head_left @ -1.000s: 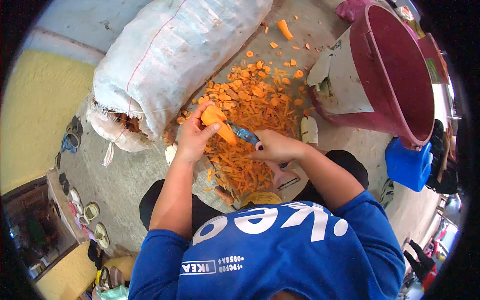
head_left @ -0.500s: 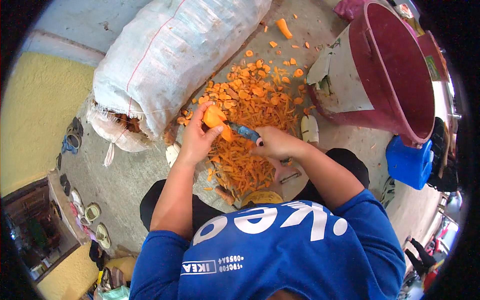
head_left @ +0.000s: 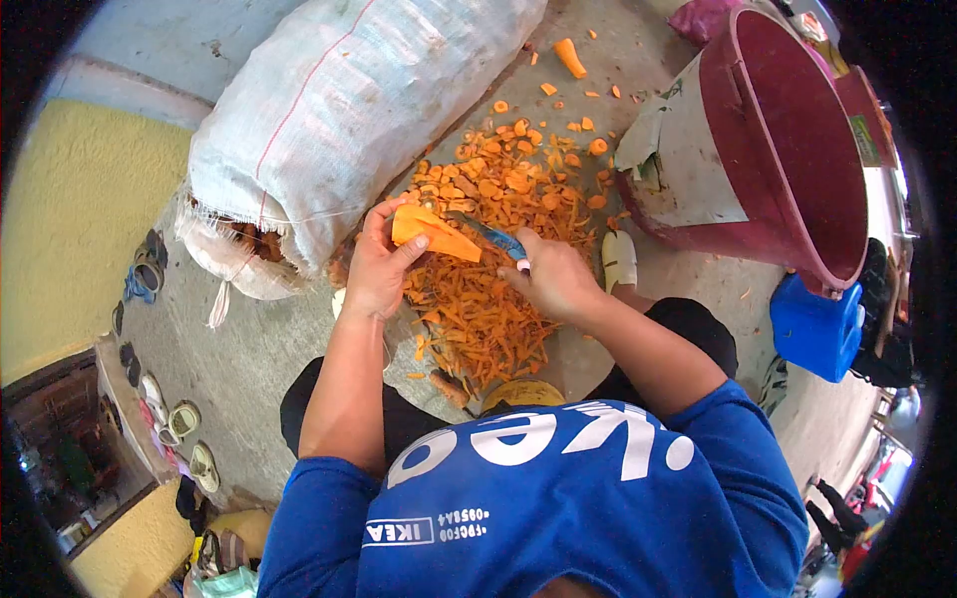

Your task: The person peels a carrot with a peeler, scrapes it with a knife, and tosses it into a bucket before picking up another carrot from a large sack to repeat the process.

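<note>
My left hand (head_left: 384, 264) is closed around the thick end of a peeled orange carrot (head_left: 439, 237), whose narrower end points right. A knife with a blue handle (head_left: 503, 242) is in my right hand (head_left: 558, 277). Its dark blade (head_left: 467, 221) points left, close along the far side of the carrot. Below both hands, a pile of carrot peelings and cut pieces (head_left: 488, 319) covers the floor between my feet.
A large white woven sack (head_left: 319, 120), torn open at its near end, lies at the left. To the right stand a tilted maroon tub (head_left: 688, 204) and a blue jerrycan (head_left: 815, 324). A loose carrot piece (head_left: 569, 58) lies farther off. Several shoes (head_left: 184, 421) line the left wall.
The carrot has turned, so more of its length shows, pointing right. My right hand and the knife have shifted slightly right, and the blade has come away from the carrot's middle.
</note>
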The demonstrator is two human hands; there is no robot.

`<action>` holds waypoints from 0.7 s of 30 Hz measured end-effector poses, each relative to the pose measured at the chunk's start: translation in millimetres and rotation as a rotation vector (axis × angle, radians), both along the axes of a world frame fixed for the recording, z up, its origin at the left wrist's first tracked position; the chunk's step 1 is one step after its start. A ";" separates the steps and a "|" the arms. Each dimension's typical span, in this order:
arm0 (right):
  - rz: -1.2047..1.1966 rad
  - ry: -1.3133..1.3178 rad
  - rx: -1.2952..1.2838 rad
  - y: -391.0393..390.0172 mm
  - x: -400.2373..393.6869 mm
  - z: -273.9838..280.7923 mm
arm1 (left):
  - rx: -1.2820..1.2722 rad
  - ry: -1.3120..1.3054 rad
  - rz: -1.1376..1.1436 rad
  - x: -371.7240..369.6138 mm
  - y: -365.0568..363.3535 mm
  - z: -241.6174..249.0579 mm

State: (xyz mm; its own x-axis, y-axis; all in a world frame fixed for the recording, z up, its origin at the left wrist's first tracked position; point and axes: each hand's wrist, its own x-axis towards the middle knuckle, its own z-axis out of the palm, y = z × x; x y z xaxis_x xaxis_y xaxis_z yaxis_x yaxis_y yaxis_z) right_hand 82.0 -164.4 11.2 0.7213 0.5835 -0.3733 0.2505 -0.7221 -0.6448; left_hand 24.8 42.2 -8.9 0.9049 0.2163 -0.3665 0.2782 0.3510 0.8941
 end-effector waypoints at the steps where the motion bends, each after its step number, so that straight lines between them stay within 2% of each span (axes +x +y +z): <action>1: 0.026 0.010 -0.032 1.6 -0.6 1.9 | 0.001 -0.004 0.004 0.1 0.2 -1.0; 4: 0.063 -0.007 -0.051 2.5 -4.5 -1.6 | 0.039 -0.077 0.011 1.3 -3.6 -5.6; 7: 0.081 -0.044 -0.072 3.4 -6.3 -4.9 | -0.001 -0.032 0.064 2.5 -11.1 2.8; 13: 0.106 -0.016 -0.177 5.7 -6.7 -12.4 | 0.230 -0.038 0.077 1.0 -16.2 -2.7; 16: 0.129 -0.080 -0.198 4.8 -6.8 -22.8 | 0.168 -0.049 0.092 -1.1 -17.7 -9.3; 19: 0.165 -0.170 -0.225 4.8 -7.9 -32.0 | -0.004 0.017 0.106 -1.7 -12.3 -12.6; 21: 0.187 -0.224 -0.245 6.8 -8.7 -28.3 | 0.136 0.007 0.087 -2.9 -11.6 -8.7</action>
State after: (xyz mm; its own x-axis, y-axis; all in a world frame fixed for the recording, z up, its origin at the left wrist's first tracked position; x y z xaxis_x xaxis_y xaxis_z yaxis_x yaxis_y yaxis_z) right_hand 73.2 -157.6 -17.1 0.6907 0.6257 -0.3626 0.5076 -0.7766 -0.3733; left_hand 21.9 30.6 -17.6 0.8782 0.3415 -0.3348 0.2586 0.2499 0.9331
